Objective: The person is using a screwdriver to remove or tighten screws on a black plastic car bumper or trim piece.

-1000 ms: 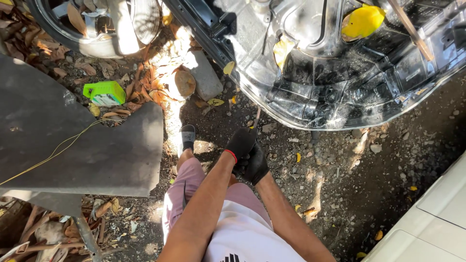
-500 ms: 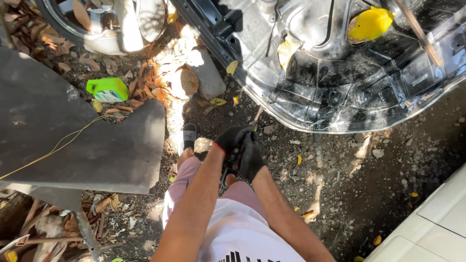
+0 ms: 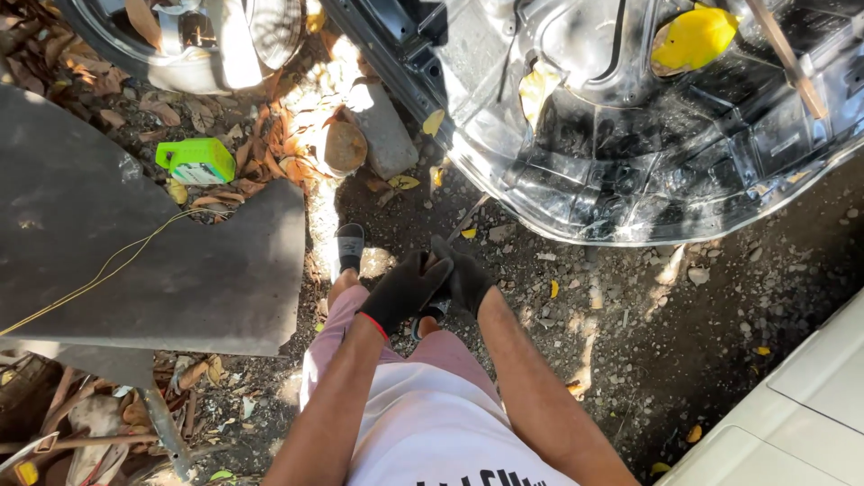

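Both my hands wear black gloves and meet in front of my waist, above the dirt ground. My left hand [image 3: 402, 290] lies across and closes over the fingers of my right hand [image 3: 470, 281], gripping the glove there. One finger of my right hand sticks up; the others are hidden under my left hand. Nothing else shows between them. Below them are my pink shorts [image 3: 337, 337] and a sandalled foot [image 3: 349, 247].
A bare silver car body panel [image 3: 576, 171] with a yellow leaf [image 3: 693, 38] lies ahead. A dark grey sheet [image 3: 171, 270] with a yellow wire [image 3: 99, 270] lies at left, by a green plastic container [image 3: 194, 161]. A white panel [image 3: 801, 405] fills the lower right corner.
My hands have stayed together and shifted slightly; the left hand now covers more of the right hand's fingers. The view has tilted a little.
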